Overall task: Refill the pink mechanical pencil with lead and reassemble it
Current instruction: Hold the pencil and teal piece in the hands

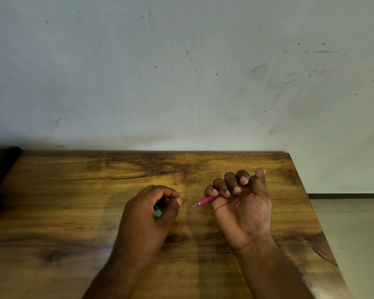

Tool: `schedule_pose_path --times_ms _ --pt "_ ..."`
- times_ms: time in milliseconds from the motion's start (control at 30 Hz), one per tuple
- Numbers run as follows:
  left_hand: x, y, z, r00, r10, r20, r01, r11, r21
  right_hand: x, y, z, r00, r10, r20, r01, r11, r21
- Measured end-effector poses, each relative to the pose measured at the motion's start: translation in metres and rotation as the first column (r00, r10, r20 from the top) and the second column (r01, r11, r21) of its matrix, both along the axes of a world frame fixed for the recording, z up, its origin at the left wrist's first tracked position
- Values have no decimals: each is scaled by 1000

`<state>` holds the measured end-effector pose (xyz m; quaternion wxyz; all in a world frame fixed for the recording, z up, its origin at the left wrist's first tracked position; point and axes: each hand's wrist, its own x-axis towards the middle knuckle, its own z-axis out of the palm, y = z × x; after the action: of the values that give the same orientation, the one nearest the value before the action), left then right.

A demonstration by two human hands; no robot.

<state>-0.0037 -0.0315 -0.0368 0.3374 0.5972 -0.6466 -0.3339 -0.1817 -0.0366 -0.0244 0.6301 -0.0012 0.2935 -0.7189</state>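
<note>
My right hand (242, 203) grips the pink mechanical pencil (205, 200) in a fist, palm turned up. The pencil's metal tip points left towards my left hand, and its back end pokes out by my thumb at the upper right. My left hand (151, 210) rests on the wooden table (73, 190) with its fingers curled round a small teal object (158, 212), which is mostly hidden inside the hand. A short gap separates the pencil tip from my left thumb.
The table's right edge runs diagonally just right of my right arm, with pale floor (354, 234) beyond it. A scuffed light wall (181, 72) stands right behind the table. A dark frame (0, 165) sits at the far left.
</note>
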Motion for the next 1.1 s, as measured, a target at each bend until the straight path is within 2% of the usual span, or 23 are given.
schedule_pose_path --times_ms 667,1100 --pt "1 1 4 1000 -15 10 15 1000 -8 -1 3 -1 997 53 -51 -55 997 -53" --pt "1 1 1 1000 -27 -2 27 1000 -15 -4 0 -2 999 36 -16 -37 998 -59"
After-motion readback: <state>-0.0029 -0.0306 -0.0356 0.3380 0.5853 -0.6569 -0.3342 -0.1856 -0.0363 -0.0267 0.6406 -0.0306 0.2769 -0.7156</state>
